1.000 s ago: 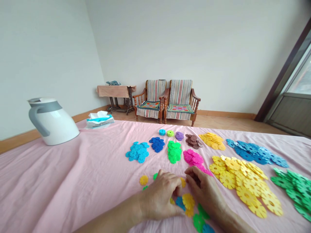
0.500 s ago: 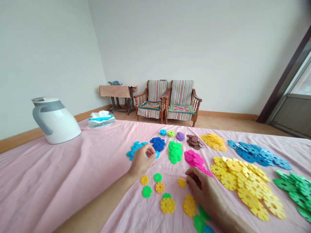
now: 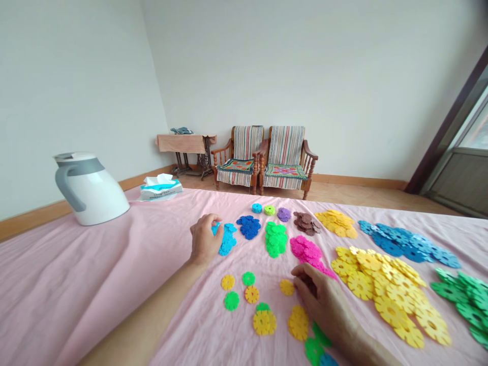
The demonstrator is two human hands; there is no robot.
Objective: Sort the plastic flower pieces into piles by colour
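My left hand [image 3: 206, 238] is at the pile of light blue snowflake discs [image 3: 227, 240], thumb and forefinger closed on a light blue disc [image 3: 215, 228] at the pile's left edge. The hand hides part of that pile. My right hand [image 3: 324, 300] rests on the cloth, loosely curled, thumb and fingers apart with nothing visible between them. Just left of its fingertips lies a yellow disc [image 3: 286, 287]. Below it are overlapping yellow discs [image 3: 298, 324] and green discs [image 3: 314, 351], partly beside the wrist. Loose green and orange discs [image 3: 251, 294] lie between my hands.
Behind are dark blue [image 3: 249, 227], green [image 3: 276, 240], pink [image 3: 306, 250], purple [image 3: 284, 214] and brown piles [image 3: 306, 223]. Larger yellow [image 3: 389, 290], blue [image 3: 409, 243] and green discs [image 3: 465, 300] spread at right. A white jug [image 3: 99, 195] and tissue box [image 3: 161, 188] stand left.
My left hand has moved left, from in front of the dark blue pile to the left side of the light blue pile. My right hand stays in place.
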